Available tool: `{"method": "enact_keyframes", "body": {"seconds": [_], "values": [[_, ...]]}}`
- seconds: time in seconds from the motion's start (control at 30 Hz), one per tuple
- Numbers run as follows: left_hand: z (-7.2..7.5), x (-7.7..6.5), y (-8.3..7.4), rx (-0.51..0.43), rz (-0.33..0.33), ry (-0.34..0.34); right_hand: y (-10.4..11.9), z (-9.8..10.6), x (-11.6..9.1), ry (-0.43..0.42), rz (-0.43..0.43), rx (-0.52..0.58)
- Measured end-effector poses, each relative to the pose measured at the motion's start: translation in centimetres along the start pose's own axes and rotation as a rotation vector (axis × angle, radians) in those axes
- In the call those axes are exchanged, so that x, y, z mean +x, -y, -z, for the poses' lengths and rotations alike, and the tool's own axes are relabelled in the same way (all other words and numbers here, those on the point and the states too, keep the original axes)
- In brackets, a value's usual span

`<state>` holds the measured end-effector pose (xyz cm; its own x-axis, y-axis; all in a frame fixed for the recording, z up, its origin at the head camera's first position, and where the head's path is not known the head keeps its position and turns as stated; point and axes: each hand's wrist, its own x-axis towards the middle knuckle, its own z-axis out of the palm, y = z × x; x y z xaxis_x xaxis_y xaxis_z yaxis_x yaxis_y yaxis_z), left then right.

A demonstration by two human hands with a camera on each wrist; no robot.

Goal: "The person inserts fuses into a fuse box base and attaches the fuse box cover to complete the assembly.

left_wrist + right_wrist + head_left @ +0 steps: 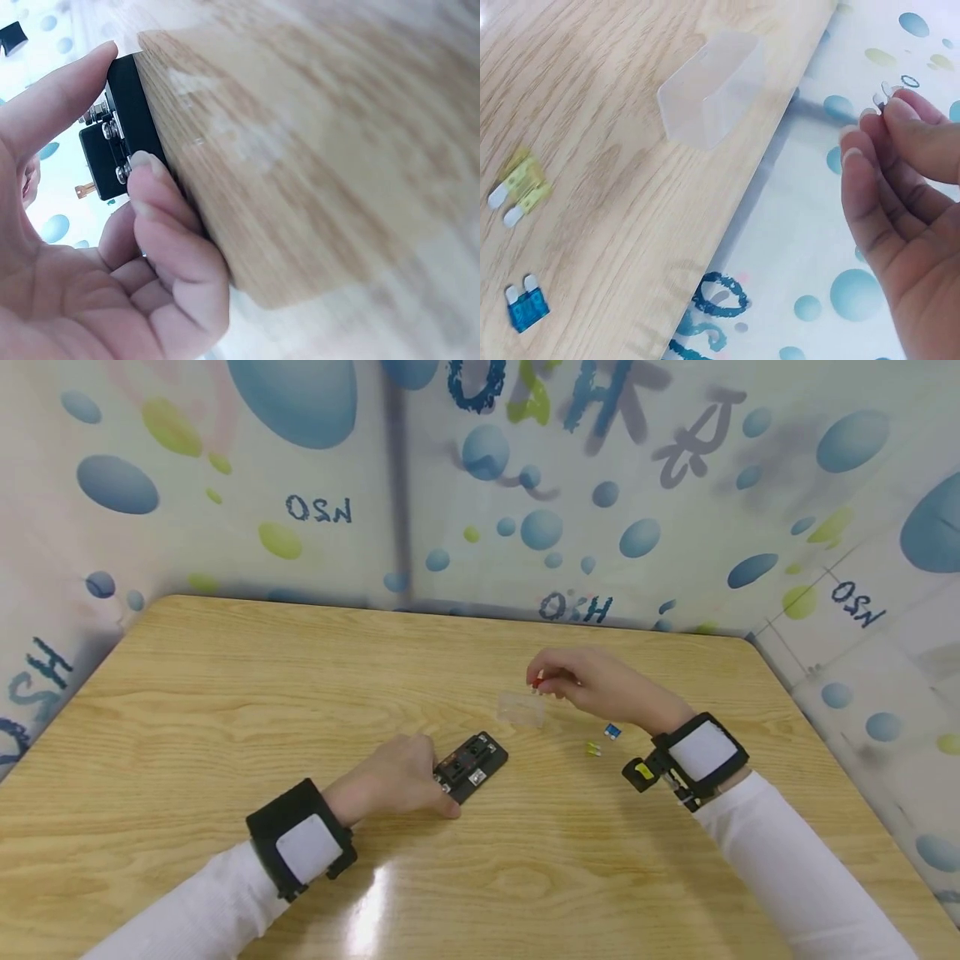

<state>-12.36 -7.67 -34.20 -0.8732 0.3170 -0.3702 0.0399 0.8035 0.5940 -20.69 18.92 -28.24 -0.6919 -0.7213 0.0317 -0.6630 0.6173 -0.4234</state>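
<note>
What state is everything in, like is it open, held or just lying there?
Left hand: gripping the black block
Right hand: pinching the red piece
Black block: on the table, held
Red piece: held up off the table
Clear box: open, resting on the table
Yellow piece: lying loose, prongs showing
Blue piece: lying loose, prongs showing
Wristbands: worn, one on each arm

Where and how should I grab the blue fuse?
I'd pinch the blue fuse by the side edges of its plastic body, coming from the end opposite its metal prongs. It lies flat, prongs toward the top of the right wrist view, leaving the body's end free.
</note>
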Motion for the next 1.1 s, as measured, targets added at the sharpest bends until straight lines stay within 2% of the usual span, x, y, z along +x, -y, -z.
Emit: {"method": "enact_keyframes", "body": {"seconds": [0.2,0.4,0.57,0.77,1.1], "values": [[0.0,0.0,0.1,0.004,0.006,-0.003,1.1,0.0,0.8,-0.051,0.066,-0.069],[0.1,0.0,0.1,-0.001,-0.001,-0.007,2.4,-0.2,1.7,-0.053,0.124,-0.121],[0.1,0.0,0.2,0.002,-0.006,-0.005,3.2,-1.1,2.5,-0.052,0.189,-0.152],[0.1,0.0,0.2,0.005,-0.009,0.001,4.1,-2.4,3.0,-0.043,0.278,-0.135],[0.1,0.2,0.2,0.001,-0.002,0.006,4.8,-4.2,3.3,-0.066,0.335,-0.198]]}}
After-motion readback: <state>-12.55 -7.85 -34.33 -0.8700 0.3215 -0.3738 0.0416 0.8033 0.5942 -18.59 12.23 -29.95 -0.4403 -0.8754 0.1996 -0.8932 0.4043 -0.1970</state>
